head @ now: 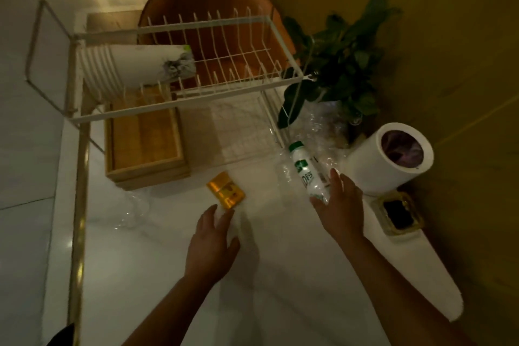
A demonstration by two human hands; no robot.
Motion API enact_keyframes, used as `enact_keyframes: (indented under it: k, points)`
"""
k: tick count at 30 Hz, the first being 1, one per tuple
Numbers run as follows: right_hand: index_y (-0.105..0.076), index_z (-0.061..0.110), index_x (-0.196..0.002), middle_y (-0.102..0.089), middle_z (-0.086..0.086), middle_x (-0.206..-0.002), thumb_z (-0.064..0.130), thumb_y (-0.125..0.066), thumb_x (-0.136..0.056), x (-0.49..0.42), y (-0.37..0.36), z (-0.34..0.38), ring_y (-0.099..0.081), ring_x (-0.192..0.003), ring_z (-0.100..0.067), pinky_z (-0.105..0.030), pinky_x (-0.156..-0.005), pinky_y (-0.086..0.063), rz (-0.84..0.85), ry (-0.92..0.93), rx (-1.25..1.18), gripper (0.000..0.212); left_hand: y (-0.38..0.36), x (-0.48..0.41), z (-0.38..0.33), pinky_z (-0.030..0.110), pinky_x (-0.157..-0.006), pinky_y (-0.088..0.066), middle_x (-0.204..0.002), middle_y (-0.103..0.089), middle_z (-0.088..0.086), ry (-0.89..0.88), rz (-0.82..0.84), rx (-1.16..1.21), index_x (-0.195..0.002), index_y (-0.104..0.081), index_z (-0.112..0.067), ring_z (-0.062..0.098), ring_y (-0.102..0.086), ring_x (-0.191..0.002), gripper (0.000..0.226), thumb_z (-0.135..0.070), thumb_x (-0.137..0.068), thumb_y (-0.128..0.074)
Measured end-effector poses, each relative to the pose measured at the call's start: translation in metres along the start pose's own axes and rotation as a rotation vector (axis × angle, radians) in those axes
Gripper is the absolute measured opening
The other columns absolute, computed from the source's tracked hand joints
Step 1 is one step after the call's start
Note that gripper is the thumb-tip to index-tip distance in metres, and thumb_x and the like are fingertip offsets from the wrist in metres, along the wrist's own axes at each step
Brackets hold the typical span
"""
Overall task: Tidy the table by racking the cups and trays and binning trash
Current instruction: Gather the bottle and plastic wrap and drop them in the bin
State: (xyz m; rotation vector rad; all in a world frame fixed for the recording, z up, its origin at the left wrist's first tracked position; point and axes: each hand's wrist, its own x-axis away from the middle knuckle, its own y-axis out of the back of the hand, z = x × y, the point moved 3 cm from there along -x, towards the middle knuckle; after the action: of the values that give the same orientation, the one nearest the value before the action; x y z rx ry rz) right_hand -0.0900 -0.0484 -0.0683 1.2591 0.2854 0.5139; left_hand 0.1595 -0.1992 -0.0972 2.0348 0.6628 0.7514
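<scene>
step: bin trash | right hand [339,199] grips bottle [306,174] base | I should carry it over bin [370,168] before release | left hand [210,241] spread by pack [226,191]

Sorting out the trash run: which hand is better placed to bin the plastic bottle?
Right. The right hand holds the bottle, with the bin close beside it; the left hand reaches toward the gold packet, farther from both.
</scene>
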Motion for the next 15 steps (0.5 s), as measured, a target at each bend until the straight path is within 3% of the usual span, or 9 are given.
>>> enact_keyframes:
  k: [2,4,7,15]
  points:
    - [-0.020,0.016,-0.153,-0.033,-0.016,-0.153,0.052,-0.068,-0.082,-0.013,-0.013,-0.009,-0.037,-0.134,-0.038,-0.047,-0.106,-0.038,0.146,-0.045,0.019,0.093,-0.003,-0.007,-0.003,0.048,-0.105,-0.045,-0.164,-0.019,0.011,0.040,0.012,-0.072,-0.157,-0.021,-0.032,0.031,-0.024,-0.148,0.079,-0.046,-0.089,-0.060]
    - [-0.021,0.016,-0.151,-0.044,-0.015,-0.145,0.054,-0.069,-0.079,-0.013,-0.022,-0.013,-0.047,-0.124,-0.036,-0.045,-0.098,-0.045,0.176,-0.030,0.023,0.094,-0.003,-0.013,-0.004,0.050,-0.103,-0.046,-0.164,-0.016,0.010,0.070,0.016,-0.094,-0.157,-0.017,-0.034,0.031,-0.026,-0.147,0.080,-0.049,-0.090,-0.059]
    - [-0.026,0.017,-0.148,-0.055,-0.013,-0.133,0.055,-0.070,-0.075,0.006,-0.030,-0.015,-0.057,-0.112,-0.032,-0.040,-0.089,-0.051,0.196,-0.028,-0.012,0.093,-0.001,-0.018,-0.005,0.049,-0.101,-0.048,-0.163,-0.018,0.009,0.119,0.022,-0.067,-0.156,-0.021,-0.033,0.031,-0.033,-0.144,0.078,-0.048,-0.090,-0.059]
    - [-0.027,0.028,-0.149,-0.052,0.001,-0.136,0.064,-0.066,-0.070,0.094,-0.047,0.005,-0.057,-0.116,-0.020,-0.034,-0.090,-0.052,0.367,-0.009,-0.175,0.096,-0.003,0.009,-0.013,0.043,-0.098,-0.052,-0.155,-0.033,0.005,0.162,-0.019,0.167,-0.153,-0.033,-0.025,0.026,-0.047,-0.133,0.074,-0.042,-0.089,-0.066]
